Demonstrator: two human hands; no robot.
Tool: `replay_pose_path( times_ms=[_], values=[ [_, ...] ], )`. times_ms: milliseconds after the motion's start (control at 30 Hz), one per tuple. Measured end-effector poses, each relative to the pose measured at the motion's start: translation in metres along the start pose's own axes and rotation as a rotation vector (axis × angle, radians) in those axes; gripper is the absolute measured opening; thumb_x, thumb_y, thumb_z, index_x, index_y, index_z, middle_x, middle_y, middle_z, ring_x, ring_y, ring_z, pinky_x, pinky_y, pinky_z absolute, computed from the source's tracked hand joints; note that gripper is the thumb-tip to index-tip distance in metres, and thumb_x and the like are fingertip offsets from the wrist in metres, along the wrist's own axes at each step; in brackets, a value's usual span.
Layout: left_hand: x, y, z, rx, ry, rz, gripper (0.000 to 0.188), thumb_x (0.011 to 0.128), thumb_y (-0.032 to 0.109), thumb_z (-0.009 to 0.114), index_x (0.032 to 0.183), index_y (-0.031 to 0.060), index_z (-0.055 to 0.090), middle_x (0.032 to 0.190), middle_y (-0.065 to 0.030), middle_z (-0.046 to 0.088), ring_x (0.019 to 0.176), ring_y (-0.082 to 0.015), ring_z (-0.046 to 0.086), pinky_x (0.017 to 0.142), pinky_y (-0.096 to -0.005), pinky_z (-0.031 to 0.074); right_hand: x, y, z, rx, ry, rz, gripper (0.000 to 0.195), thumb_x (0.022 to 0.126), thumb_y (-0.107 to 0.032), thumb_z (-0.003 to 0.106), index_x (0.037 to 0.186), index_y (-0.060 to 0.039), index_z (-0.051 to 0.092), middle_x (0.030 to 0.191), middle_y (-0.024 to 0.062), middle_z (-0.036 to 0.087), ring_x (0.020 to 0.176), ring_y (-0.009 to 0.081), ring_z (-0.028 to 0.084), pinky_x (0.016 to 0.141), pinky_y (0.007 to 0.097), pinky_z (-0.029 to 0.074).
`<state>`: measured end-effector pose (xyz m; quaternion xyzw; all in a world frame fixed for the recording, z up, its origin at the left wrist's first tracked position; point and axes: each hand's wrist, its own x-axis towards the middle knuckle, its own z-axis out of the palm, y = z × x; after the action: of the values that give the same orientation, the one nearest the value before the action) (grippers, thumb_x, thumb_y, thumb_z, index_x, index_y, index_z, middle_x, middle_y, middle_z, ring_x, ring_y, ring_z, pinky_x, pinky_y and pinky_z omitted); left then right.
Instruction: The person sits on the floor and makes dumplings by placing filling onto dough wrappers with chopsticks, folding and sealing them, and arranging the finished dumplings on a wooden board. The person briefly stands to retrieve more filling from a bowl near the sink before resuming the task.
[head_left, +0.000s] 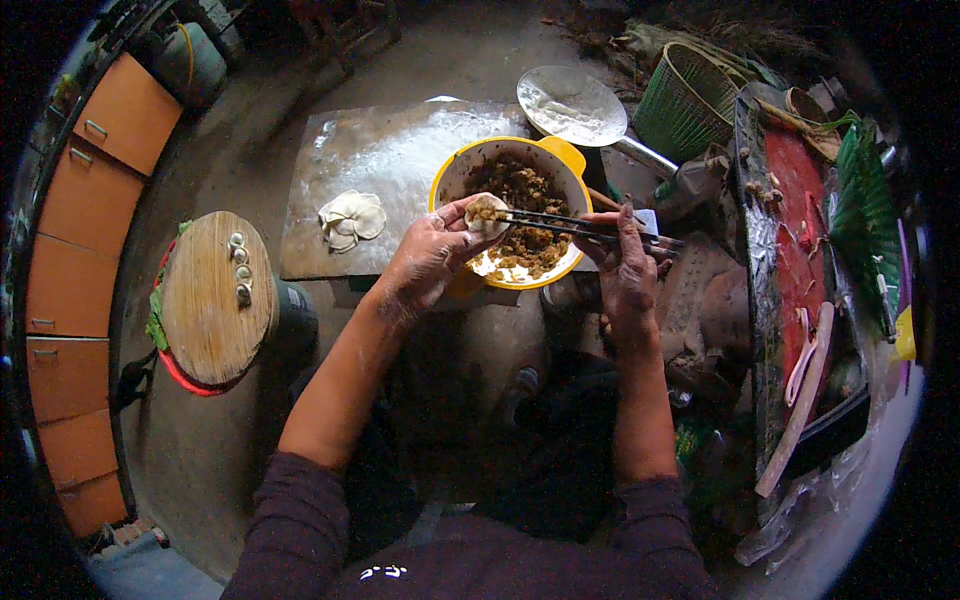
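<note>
Over the near left rim of a yellow-rimmed bowl (437, 178), my left hand (430, 251) holds a round dough wrapper (478, 223) with brown filling on it. My right hand (626, 266) grips a pair of dark chopsticks (559, 223), whose tips touch the filling in the wrapper. Chopped brown filling (525, 184) lies inside the bowl, heaped toward the far side. Left of the bowl, a cluster of overlapping dough wrappers (352, 220) rests on a floured board (405, 150).
A round wooden board (210, 300) at left bears several small dumplings (240, 262). Beyond the bowl sits a metal pan (574, 105) dusted with flour, near a green wicker basket (686, 101). At right, a red-topped surface (799, 262) holds a wooden stick (799, 405). Orange cabinets (82, 225) line the far left.
</note>
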<state>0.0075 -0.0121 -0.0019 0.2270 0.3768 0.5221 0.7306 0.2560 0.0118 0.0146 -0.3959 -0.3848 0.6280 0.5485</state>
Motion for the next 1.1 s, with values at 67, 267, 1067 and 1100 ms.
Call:
replay_pose_path(
  times_ms=[67,267,1067,1100],
  values=[
    [-0.001,0.001,0.0,-0.024,-0.02,0.012,0.055,0.083,-0.013,0.052,0.137,-0.0056,0.042,0.124,-0.0154,0.06,0.11,-0.0245,0.063,0.099,-0.0318,0.052,0.001,0.001,0.002,-0.061,-0.008,-0.009,0.043,0.104,-0.037,0.041,0.103,-0.0003,0.064,0.101,0.013,0.068,0.094,0.0199,0.066,0.087,0.0384,0.055],
    [0.0,0.004,-0.006,-0.074,-0.01,-0.041,0.055,0.081,-0.012,0.051,0.135,-0.0047,0.044,0.122,-0.0142,0.061,0.11,-0.024,0.062,0.1,-0.0329,0.051,0.001,-0.007,-0.005,-0.075,-0.004,-0.002,0.041,0.104,-0.036,0.041,0.101,-0.0018,0.064,0.102,0.0132,0.068,0.095,0.02,0.066,0.089,0.0376,0.054],
    [0.001,0.007,-0.006,0.053,0.102,0.009,0.043,0.09,-0.006,0.049,0.133,-0.0055,0.048,0.119,-0.0158,0.062,0.106,-0.0236,0.064,0.096,-0.0341,0.053,0.009,-0.011,-0.023,-0.499,0.178,-0.14,0.043,0.102,-0.036,0.049,0.091,0.001,0.068,0.093,0.0134,0.069,0.085,0.0189,0.068,0.08,0.0365,0.059],
    [0.001,0.007,-0.004,0.042,0.101,0.008,0.043,0.089,-0.007,0.049,0.133,-0.0055,0.048,0.119,-0.0159,0.062,0.106,-0.0237,0.064,0.096,-0.0341,0.053,0.009,-0.012,-0.025,-0.447,0.182,-0.136,0.042,0.102,-0.036,0.049,0.09,0.0005,0.068,0.093,0.013,0.068,0.086,0.0189,0.068,0.082,0.037,0.058]
  ],
)
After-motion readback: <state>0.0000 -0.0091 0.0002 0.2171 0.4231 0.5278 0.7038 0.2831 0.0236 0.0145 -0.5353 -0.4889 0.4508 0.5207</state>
